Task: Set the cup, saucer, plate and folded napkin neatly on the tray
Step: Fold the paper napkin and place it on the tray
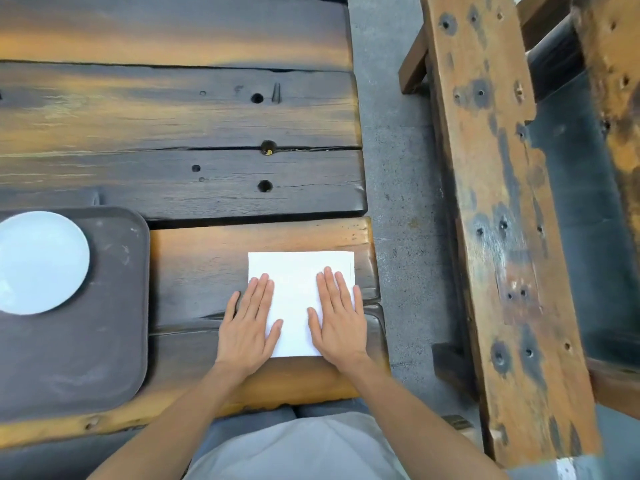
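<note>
— White napkin, lower centre of frame, flat on the wooden table. Pinned under both palms.

— Hands?

— Left hand spread flat over the napkin's left edge, fingers straight, pointing up-frame. Right hand the same on the right half. Pressing, not gripping; nothing pinched or lifted.

— Long axis?

— Hard to call; roughly running up-frame, away from the body, near edge hidden at the wrists.

— Destination?

— Dark tray, left of the napkin, well apart from it across bare wood. Left hand nearer. Bare tray surface at lower left looks like the likely landing spot.

— Farther up?

— Pale plate already on the tray, left edge of frame. No cup or saucer in view.
</note>
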